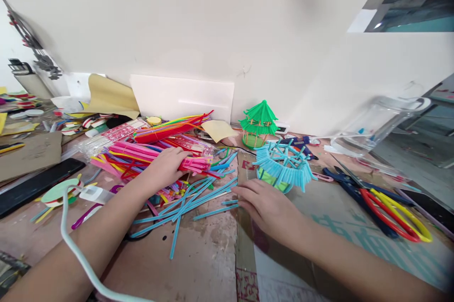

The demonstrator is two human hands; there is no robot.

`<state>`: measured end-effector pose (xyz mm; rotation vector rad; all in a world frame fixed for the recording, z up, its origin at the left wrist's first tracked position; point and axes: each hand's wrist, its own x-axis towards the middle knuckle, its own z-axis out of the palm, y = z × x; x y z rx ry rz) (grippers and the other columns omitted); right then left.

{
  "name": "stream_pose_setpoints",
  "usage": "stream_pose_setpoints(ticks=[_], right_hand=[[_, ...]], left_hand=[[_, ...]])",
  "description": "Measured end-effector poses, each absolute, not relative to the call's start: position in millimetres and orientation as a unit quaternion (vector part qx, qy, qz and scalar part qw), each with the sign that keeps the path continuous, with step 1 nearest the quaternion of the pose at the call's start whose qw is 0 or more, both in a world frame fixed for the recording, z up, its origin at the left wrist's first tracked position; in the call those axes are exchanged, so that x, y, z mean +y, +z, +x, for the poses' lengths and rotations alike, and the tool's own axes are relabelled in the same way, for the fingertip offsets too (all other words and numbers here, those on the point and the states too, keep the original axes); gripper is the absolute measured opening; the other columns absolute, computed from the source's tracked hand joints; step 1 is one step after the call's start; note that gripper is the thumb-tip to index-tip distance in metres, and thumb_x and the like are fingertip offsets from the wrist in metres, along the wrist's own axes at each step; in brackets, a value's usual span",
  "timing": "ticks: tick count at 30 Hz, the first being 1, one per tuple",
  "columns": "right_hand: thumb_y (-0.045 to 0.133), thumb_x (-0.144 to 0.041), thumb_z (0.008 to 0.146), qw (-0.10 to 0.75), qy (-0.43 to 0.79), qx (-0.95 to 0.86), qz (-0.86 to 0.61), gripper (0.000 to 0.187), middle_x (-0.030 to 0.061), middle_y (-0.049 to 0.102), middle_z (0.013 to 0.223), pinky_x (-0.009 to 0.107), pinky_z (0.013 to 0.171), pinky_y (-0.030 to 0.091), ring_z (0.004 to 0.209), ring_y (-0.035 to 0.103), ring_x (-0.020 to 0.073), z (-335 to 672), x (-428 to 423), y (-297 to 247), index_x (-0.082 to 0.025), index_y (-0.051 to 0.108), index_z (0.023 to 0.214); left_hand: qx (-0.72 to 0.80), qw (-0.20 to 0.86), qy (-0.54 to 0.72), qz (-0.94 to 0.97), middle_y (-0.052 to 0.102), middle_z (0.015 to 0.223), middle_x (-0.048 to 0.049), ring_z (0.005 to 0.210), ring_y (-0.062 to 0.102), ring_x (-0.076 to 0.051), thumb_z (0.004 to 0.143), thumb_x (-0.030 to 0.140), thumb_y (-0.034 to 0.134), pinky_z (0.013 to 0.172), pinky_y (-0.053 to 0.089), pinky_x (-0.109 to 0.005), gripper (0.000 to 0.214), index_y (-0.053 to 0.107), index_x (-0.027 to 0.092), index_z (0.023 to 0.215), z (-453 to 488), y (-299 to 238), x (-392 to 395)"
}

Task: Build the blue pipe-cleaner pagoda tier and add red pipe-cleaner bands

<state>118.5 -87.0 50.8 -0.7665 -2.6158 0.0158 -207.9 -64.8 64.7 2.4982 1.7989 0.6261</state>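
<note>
My left hand [172, 164] lies over a bundle of pink pipe cleaners [135, 150], its fingers curled round them near their right ends; the thumb is hidden. Light blue pipe cleaners [184, 207] are strewn across the table in front of it. My right hand [266, 205] rests palm down at the cardboard's edge, fingers apart, fingertips beside the ends of some blue pieces. Just behind it stands a small round model with a light blue fringed roof [283, 164] over a green base. Farther back is a similar green-roofed model [260, 122].
Scissors with red and yellow handles [393, 212] and dark blue pliers [354, 198] lie at right, near a clear jug [383, 124]. A black phone [39, 183] and a pale green disc [60, 190] are at left. A white panel [213, 46] stands behind. A white cable [74, 245] crosses the lower left.
</note>
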Motion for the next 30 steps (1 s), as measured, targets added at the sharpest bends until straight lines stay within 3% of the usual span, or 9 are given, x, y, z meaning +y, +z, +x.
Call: stream_pose_setpoints(ticks=[3,8,11,14,18,23,25,28,30], right_hand=[[0.052,-0.022,0.102,0.269,0.097,-0.921,-0.263,0.024,0.0112,0.074,0.117,0.042,0.093,0.057,0.109,0.07,0.0249,107.9,-87.1,59.0,-0.021,0.066,0.122],[0.059,-0.031,0.099,0.336,0.253,-0.843,-0.335,0.02,0.007,0.076,0.106,0.035,0.081,0.059,0.095,0.073,0.0212,93.4,-86.6,79.0,-0.023,0.064,0.117],[0.06,-0.029,0.098,0.399,0.252,-0.818,-0.329,0.025,0.0068,0.074,0.107,0.033,0.079,0.059,0.094,0.071,0.0198,90.1,-88.9,89.5,-0.024,0.06,0.123],[0.06,-0.022,0.097,0.452,0.198,-0.823,-0.282,0.036,0.0065,0.072,0.115,0.033,0.083,0.059,0.095,0.071,0.0186,89.7,-92.4,98.9,-0.027,0.056,0.133],[0.057,-0.013,0.096,0.451,0.172,-0.842,-0.241,0.042,0.0063,0.07,0.129,0.033,0.09,0.059,0.112,0.07,0.0193,88.0,-95.0,105.4,-0.029,0.056,0.134],[0.058,-0.012,0.094,0.461,0.279,-0.802,-0.257,0.035,0.005,0.074,0.121,0.032,0.087,0.061,0.101,0.074,0.0168,80.9,-90.8,98.7,-0.027,0.062,0.125],[0.057,-0.011,0.093,0.471,0.295,-0.79,-0.259,0.031,0.0042,0.075,0.114,0.031,0.084,0.061,0.096,0.075,0.0162,78.1,-85.4,95.9,-0.026,0.064,0.12],[0.057,-0.011,0.094,0.474,0.264,-0.796,-0.269,0.026,0.005,0.074,0.109,0.034,0.084,0.061,0.095,0.073,0.0174,77.0,-75.9,94.8,-0.023,0.064,0.115],[0.057,-0.009,0.094,0.465,0.206,-0.818,-0.269,0.029,0.0071,0.072,0.113,0.038,0.09,0.059,0.103,0.07,0.0199,79.0,-72.9,95.2,-0.022,0.063,0.119]], left_hand=[[0.579,0.004,0.243,0.778,0.069,0.095,-0.011,0.094,0.065,-0.03,0.086,0.028,0.059,0.089,0.052,-0.043,0.014,0.066,0.019,0.093,-198.0,68.6,-67.4],[0.597,0.145,0.397,0.682,0.052,0.061,-0.0005,0.06,0.052,-0.019,0.096,0.061,0.037,0.059,0.047,-0.032,0.051,0.046,0.023,0.063,-173.5,71.8,-86.4],[0.574,0.209,0.432,0.663,0.057,0.066,-0.0013,0.066,0.056,-0.019,0.096,0.067,0.035,0.062,0.049,-0.031,0.055,0.051,0.022,0.068,-159.8,65.5,-93.3],[0.522,0.345,0.473,0.62,0.065,0.078,-0.0027,0.079,0.06,-0.021,0.09,0.069,0.05,0.074,0.051,-0.031,0.052,0.061,0.02,0.077,-151.1,61.1,-95.4],[0.508,0.4,0.479,0.593,0.065,0.078,-0.0019,0.077,0.057,-0.02,0.087,0.066,0.057,0.075,0.049,-0.031,0.049,0.063,0.019,0.076,-148.1,58.1,-95.8],[0.506,0.363,0.431,0.652,0.062,0.069,-0.0013,0.068,0.056,-0.02,0.092,0.064,0.051,0.067,0.048,-0.031,0.05,0.063,0.019,0.073,-146.6,58.5,-98.6],[0.47,0.32,0.398,0.72,0.069,0.085,-0.0048,0.079,0.061,-0.023,0.094,0.061,0.052,0.073,0.051,-0.033,0.046,0.068,0.019,0.091,-147.6,62.3,-98.2],[0.44,0.129,0.309,0.833,0.068,0.122,-0.0122,0.111,0.061,-0.032,0.082,0.053,0.074,0.097,0.048,-0.043,0.056,0.061,0.02,0.126,-157.4,70.3,-91.8],[0.491,-0.052,0.253,0.832,0.063,0.132,-0.0171,0.124,0.055,-0.038,0.083,0.042,0.077,0.106,0.04,-0.053,0.049,0.063,0.02,0.124,-170.2,77.0,-85.4]])
